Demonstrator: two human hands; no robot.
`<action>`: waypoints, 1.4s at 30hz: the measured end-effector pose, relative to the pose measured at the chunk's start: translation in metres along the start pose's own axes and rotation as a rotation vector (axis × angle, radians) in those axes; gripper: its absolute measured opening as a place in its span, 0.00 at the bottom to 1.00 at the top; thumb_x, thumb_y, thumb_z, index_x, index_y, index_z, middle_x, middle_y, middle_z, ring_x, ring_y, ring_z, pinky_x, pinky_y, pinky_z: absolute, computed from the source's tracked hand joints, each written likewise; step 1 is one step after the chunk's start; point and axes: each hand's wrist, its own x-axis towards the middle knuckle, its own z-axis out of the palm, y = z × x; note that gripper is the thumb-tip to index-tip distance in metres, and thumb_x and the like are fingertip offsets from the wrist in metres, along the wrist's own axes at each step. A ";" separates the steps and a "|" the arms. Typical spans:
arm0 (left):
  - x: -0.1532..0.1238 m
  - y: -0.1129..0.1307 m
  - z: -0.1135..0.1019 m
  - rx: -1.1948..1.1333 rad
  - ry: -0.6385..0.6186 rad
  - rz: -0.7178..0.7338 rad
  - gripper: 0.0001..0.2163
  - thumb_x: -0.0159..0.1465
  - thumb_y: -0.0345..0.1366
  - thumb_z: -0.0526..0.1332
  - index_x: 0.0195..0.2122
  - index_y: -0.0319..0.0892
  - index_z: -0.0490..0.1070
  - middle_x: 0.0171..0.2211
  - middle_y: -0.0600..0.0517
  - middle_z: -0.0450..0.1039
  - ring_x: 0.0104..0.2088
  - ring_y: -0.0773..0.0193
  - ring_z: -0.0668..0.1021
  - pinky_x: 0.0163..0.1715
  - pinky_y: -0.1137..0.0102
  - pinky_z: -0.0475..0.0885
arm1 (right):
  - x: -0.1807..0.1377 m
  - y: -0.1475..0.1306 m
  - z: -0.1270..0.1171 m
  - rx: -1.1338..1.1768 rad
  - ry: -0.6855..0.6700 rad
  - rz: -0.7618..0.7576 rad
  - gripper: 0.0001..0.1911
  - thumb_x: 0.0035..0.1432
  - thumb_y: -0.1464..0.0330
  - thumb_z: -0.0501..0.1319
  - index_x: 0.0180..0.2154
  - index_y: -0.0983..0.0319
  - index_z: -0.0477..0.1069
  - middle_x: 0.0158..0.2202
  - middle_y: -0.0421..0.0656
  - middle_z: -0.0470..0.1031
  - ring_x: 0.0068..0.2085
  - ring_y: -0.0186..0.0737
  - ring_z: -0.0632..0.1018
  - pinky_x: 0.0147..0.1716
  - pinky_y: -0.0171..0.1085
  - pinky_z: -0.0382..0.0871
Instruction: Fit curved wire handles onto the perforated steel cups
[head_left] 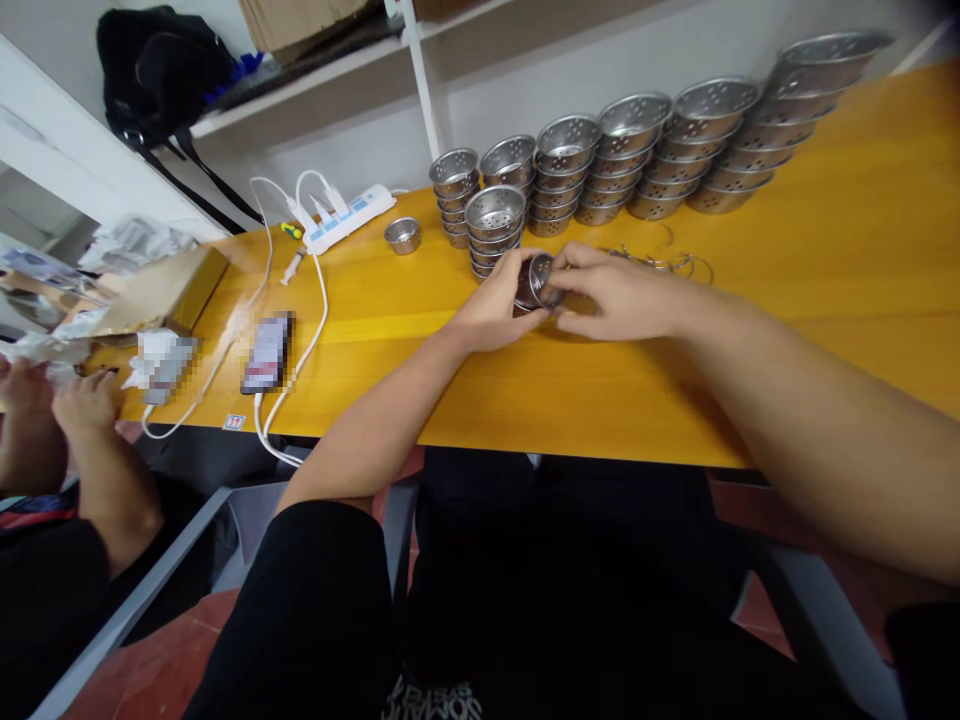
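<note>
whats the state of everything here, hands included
left hand: gripping the held cup
right hand: at the held cup, grip unclear
held cup: tilted
stacked cups: nested, open side up
lone cup: upright
wire rings: lying loose
phone: plugged in, screen pixelated
power strip: some sockets occupied

Glossy orange-yellow wood-grain tabletop [375,300] running across view, slanting upward to right; small numbered sticker [234,422] clinging near front edge. Pale grey wall [510,95] rising behind. White shelf board [337,72] stretching beyond table, meeting slim white upright [424,85]; brown cardboard box [300,22] sitting on it, black backpack [157,75] bulging at left end, straps dangling. Reddish tiled floor [165,655] showing below; grey plastic armrest [135,602] cutting across lower left, another [832,620] angling at lower right. Light glinting off tabletop's left part.
</note>
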 end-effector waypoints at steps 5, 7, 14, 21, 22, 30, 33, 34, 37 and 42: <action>0.000 -0.001 0.003 0.016 0.021 0.009 0.39 0.75 0.45 0.76 0.81 0.46 0.58 0.81 0.30 0.74 0.85 0.37 0.79 0.92 0.42 0.74 | -0.004 0.000 -0.008 0.054 0.086 0.023 0.21 0.79 0.44 0.71 0.47 0.54 0.81 0.57 0.54 0.80 0.50 0.61 0.83 0.59 0.67 0.87; 0.001 -0.002 0.004 0.022 0.024 0.007 0.39 0.76 0.46 0.77 0.81 0.47 0.58 0.81 0.31 0.74 0.85 0.37 0.79 0.92 0.42 0.74 | -0.006 0.000 -0.010 0.080 0.129 0.039 0.27 0.80 0.36 0.71 0.47 0.53 0.82 0.58 0.56 0.81 0.53 0.64 0.83 0.61 0.69 0.87; 0.000 -0.001 0.004 0.038 0.012 -0.018 0.39 0.77 0.47 0.76 0.82 0.49 0.60 0.83 0.33 0.73 0.87 0.33 0.76 0.94 0.38 0.70 | -0.005 0.005 -0.014 0.140 0.123 0.074 0.35 0.78 0.27 0.72 0.46 0.50 0.84 0.50 0.56 0.84 0.54 0.70 0.84 0.60 0.72 0.83; 0.001 0.003 0.007 0.034 0.000 -0.036 0.38 0.77 0.45 0.75 0.82 0.50 0.59 0.83 0.34 0.71 0.87 0.32 0.76 0.92 0.38 0.72 | -0.006 0.005 -0.017 0.174 0.144 0.077 0.36 0.76 0.24 0.73 0.44 0.50 0.83 0.49 0.53 0.86 0.55 0.67 0.84 0.58 0.66 0.86; 0.001 0.003 0.008 0.033 0.003 -0.043 0.38 0.77 0.44 0.74 0.82 0.49 0.59 0.83 0.34 0.71 0.87 0.32 0.76 0.92 0.39 0.73 | -0.005 0.004 -0.017 0.172 0.154 0.077 0.37 0.76 0.24 0.72 0.44 0.49 0.84 0.49 0.53 0.86 0.55 0.68 0.84 0.59 0.67 0.85; 0.000 0.003 0.014 0.004 0.021 -0.047 0.37 0.76 0.43 0.77 0.80 0.47 0.61 0.81 0.32 0.75 0.84 0.33 0.80 0.90 0.37 0.77 | -0.007 0.011 -0.015 0.229 0.145 0.064 0.37 0.74 0.24 0.76 0.43 0.50 0.86 0.48 0.52 0.86 0.53 0.66 0.86 0.58 0.65 0.87; 0.000 0.005 0.017 -0.001 0.036 -0.046 0.35 0.77 0.45 0.77 0.79 0.47 0.63 0.80 0.33 0.76 0.83 0.35 0.81 0.88 0.38 0.79 | -0.009 0.017 -0.016 0.237 0.215 0.065 0.36 0.73 0.25 0.78 0.44 0.50 0.87 0.52 0.54 0.86 0.55 0.68 0.86 0.64 0.68 0.86; 0.000 0.005 0.017 -0.001 0.042 -0.053 0.35 0.78 0.46 0.77 0.79 0.47 0.63 0.80 0.33 0.76 0.83 0.35 0.81 0.87 0.39 0.79 | -0.010 0.020 -0.017 0.208 0.270 0.069 0.37 0.72 0.25 0.78 0.44 0.51 0.87 0.54 0.56 0.85 0.57 0.69 0.86 0.66 0.69 0.86; 0.001 0.008 0.013 0.025 0.059 -0.057 0.34 0.81 0.50 0.76 0.80 0.46 0.64 0.79 0.34 0.77 0.82 0.37 0.82 0.86 0.41 0.79 | -0.012 0.031 -0.018 0.064 0.424 0.137 0.43 0.72 0.21 0.75 0.47 0.54 0.87 0.63 0.59 0.84 0.67 0.71 0.85 0.70 0.67 0.85; 0.002 0.017 -0.007 0.133 0.124 0.221 0.38 0.82 0.67 0.72 0.81 0.49 0.68 0.79 0.35 0.77 0.82 0.36 0.81 0.87 0.42 0.78 | -0.019 0.056 -0.021 -0.078 0.251 0.247 0.34 0.79 0.31 0.75 0.47 0.55 0.85 0.58 0.61 0.85 0.67 0.71 0.84 0.74 0.67 0.81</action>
